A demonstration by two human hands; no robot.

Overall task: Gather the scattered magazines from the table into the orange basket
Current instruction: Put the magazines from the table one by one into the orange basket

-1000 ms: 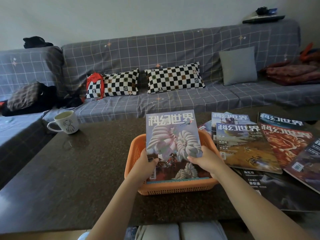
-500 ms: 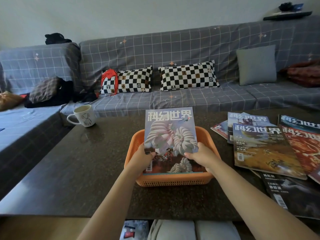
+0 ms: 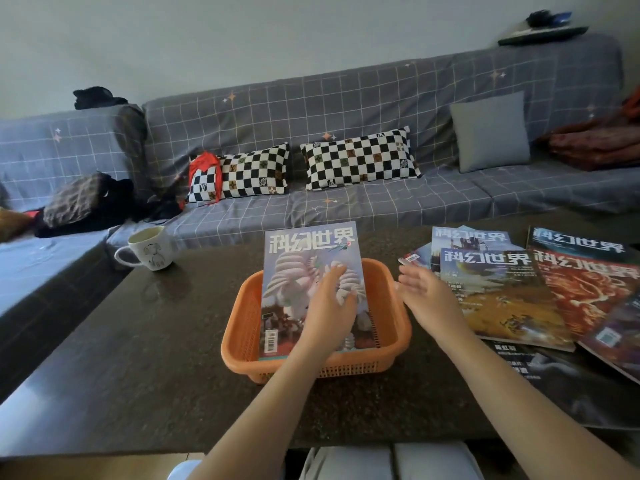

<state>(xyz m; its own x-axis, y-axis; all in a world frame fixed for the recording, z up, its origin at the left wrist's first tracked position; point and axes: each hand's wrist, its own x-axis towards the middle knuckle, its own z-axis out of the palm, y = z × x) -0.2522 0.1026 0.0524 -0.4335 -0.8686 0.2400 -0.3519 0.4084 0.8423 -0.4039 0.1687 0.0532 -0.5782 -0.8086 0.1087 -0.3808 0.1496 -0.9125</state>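
Left hand [image 3: 329, 306] lies flat, fingers straight, pressing the magazine [image 3: 313, 289] into the orange basket [image 3: 388, 355], its far end overhanging the rim. Right hand [image 3: 424, 296], released and empty, hovers nearest the scattered magazines [image 3: 502, 299] immediately right on the tabletop [image 3: 138, 358], long axes running near-to-far.

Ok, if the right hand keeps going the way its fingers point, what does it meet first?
Probably the yellow-orange magazine topping the spread beside the orange basket; the right hand seems to hover open just short of it, though depth is unclear.
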